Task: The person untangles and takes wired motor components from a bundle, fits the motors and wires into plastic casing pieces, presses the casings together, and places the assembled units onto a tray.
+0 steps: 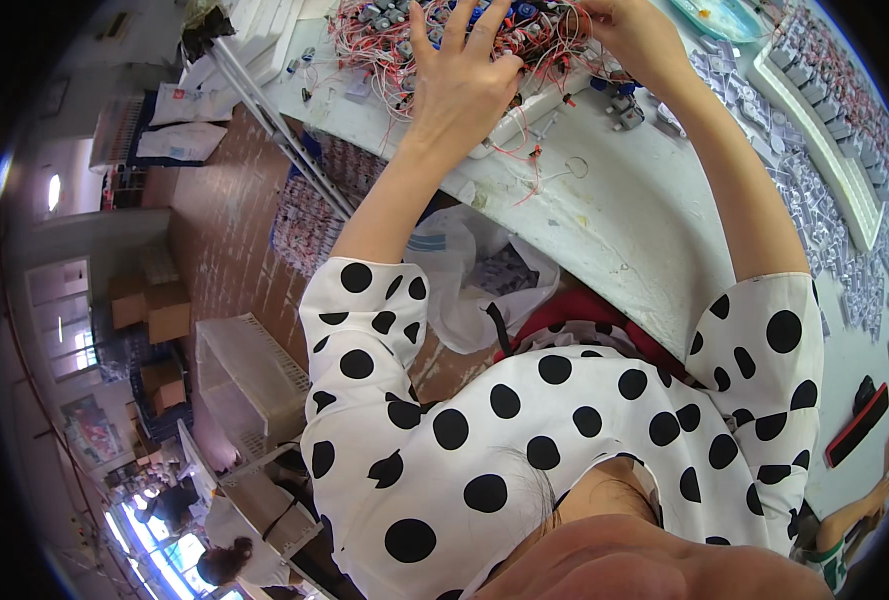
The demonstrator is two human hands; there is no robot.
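My left hand (462, 85) lies spread over a tangled heap of small grey and blue motor-like parts with red and white wires (380, 55), its fingers apart on top of the heap. At the heap's right side is my right hand (645, 38), its fingers curled together by the wires at the upper edge of the picture. What those fingertips hold is too small to make out. Below the right hand, a few loose grey and blue parts (625, 108) sit on the white table (605, 210). A thin wire loop (577, 167) lies nearer to me.
To the right, many small grey plastic pieces (765, 125) spread around a white foam tray (855, 200) beside rows of wired parts. A turquoise dish (720, 18) is at the far right. A white bag (460, 290) hangs below the table edge. Another person's hand (870, 500) shows at lower right.
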